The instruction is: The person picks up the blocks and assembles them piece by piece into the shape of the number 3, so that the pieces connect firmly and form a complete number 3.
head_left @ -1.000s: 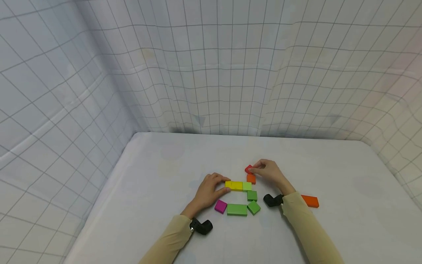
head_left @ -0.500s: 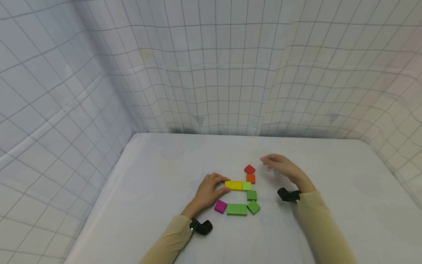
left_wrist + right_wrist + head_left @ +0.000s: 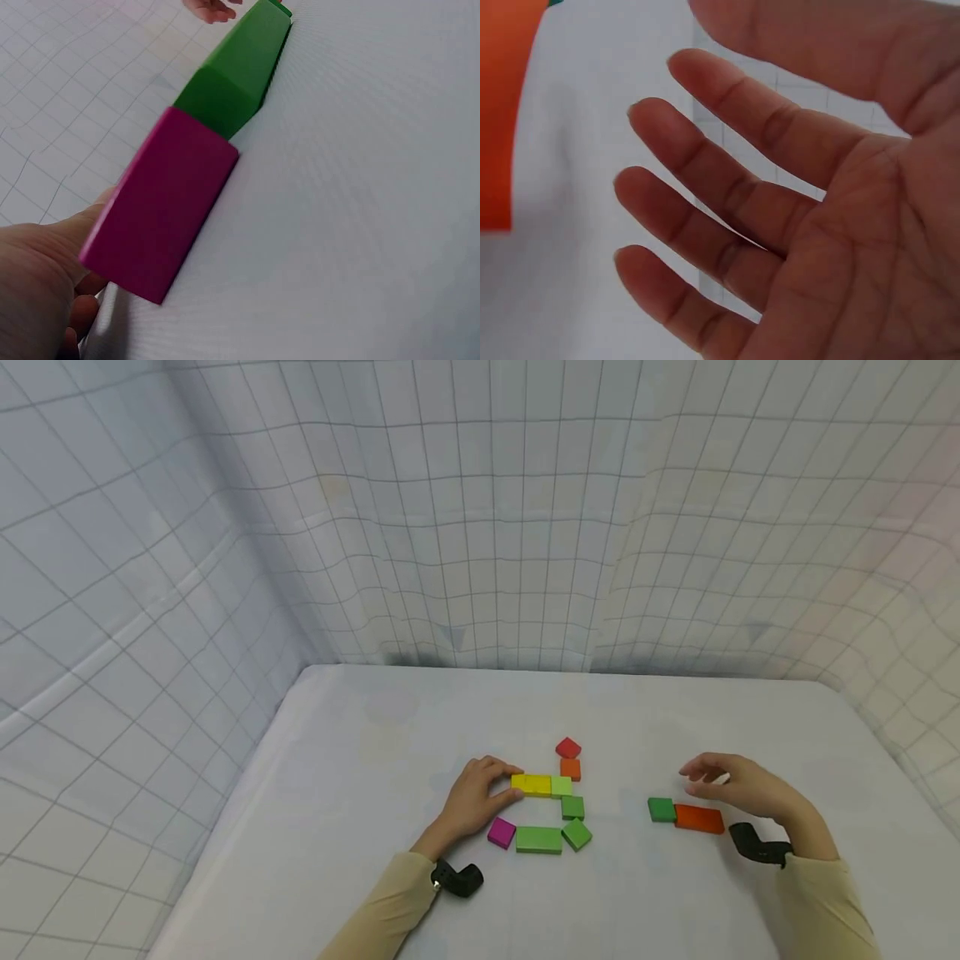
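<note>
My left hand (image 3: 474,797) pinches the left end of the yellow blocks (image 3: 532,785), index finger at the far side and thumb at the near side. A light green block (image 3: 561,787) adjoins their right end. Below that sit a green square block (image 3: 572,807), a tilted green block (image 3: 577,834), a long green block (image 3: 538,840) and a magenta block (image 3: 161,202), close by my left wrist. Above it are an orange square block (image 3: 570,769) and a red pointed block (image 3: 567,748). With nothing in it, my right hand (image 3: 750,785) hovers, fingers spread, over a long orange-red block (image 3: 699,818).
A dark green block (image 3: 662,810) lies against the left end of the long orange-red block. The white table (image 3: 390,718) ends at a hanging grid-patterned cloth (image 3: 480,527) behind, with more of the cloth at both sides.
My right hand has let go of the red pointed block and moved right and nearer, uncovering the dark green and long orange-red blocks. My left hand has stayed on the yellow blocks.
</note>
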{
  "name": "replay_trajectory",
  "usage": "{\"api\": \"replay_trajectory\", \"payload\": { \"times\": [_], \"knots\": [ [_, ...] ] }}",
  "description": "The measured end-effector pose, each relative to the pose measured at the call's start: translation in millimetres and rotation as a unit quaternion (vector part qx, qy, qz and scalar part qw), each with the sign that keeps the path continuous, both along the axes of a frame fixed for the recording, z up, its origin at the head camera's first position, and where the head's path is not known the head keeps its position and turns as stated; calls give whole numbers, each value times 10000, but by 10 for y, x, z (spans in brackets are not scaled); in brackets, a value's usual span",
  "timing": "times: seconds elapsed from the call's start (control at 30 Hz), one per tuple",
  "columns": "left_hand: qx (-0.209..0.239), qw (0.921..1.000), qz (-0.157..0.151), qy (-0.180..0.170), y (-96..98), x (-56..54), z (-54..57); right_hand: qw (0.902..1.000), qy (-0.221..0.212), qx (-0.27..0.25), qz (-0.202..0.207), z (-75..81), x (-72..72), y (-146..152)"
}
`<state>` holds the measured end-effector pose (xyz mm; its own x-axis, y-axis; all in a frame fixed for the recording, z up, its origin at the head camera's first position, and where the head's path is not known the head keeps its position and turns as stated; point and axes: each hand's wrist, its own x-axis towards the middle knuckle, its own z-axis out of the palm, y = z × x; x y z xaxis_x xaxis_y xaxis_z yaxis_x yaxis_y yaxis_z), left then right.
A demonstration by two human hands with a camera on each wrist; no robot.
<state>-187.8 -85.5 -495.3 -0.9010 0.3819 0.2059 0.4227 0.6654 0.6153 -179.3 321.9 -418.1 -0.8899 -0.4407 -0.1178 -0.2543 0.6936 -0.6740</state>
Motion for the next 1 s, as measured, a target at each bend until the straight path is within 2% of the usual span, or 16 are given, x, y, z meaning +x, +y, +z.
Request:
{"api": "replay_trajectory", "payload": {
  "times": [0.17, 0.37, 0.57, 0.77, 1.0],
  "knots": [
    [38, 10000, 3, -70, -10, 13, -6, 9976, -522, -233, 378, -152, 92, 163],
    [85, 9999, 1, -91, -6, 19, 8, 9946, -936, -415, 155, -278, 127, 221],
    [81, 9999, -24, -54, 4, 18, 15, 9938, -1054, -320, 179, -274, 72, 276],
    [94, 9999, -24, -35, 4, 22, 17, 9941, -1078, 80, -104, -211, -168, 269],
    [99, 9999, -40, 9, -10, 23, 14, 9916, -1178, 345, -414, -159, -636, -72]
  ]
}}
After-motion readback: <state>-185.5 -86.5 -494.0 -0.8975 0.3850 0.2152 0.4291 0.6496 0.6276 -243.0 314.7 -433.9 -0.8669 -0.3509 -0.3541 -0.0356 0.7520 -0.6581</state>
